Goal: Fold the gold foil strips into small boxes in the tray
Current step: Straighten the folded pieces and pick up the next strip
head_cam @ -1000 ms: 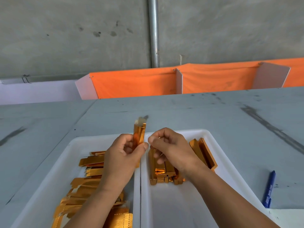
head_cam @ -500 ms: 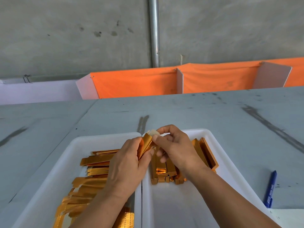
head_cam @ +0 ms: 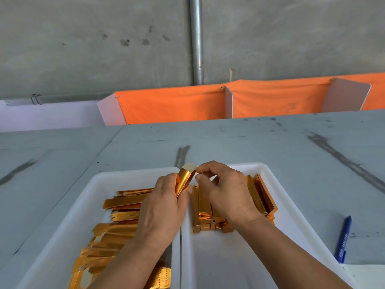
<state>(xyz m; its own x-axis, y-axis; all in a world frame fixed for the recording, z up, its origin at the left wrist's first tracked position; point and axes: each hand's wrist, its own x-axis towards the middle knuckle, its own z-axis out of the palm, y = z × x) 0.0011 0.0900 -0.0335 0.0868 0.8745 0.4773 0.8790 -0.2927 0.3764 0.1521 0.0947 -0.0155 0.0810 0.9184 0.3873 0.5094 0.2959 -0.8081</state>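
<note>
Head: pen (head_cam: 342, 238) beside tray (head_cam: 218, 259) (right).

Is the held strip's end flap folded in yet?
Not yet: the pale end flap stands up from the gold strip in the left hand.

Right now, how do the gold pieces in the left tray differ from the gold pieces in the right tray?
The left-tray pieces lie flat and unfolded; the right-tray pieces are folded into long narrow boxes. The left-tray pieces form a loose overlapping pile, mostly crosswise; the right-tray pieces sit packed side by side, pointing away. Both are shiny gold foil.
</note>
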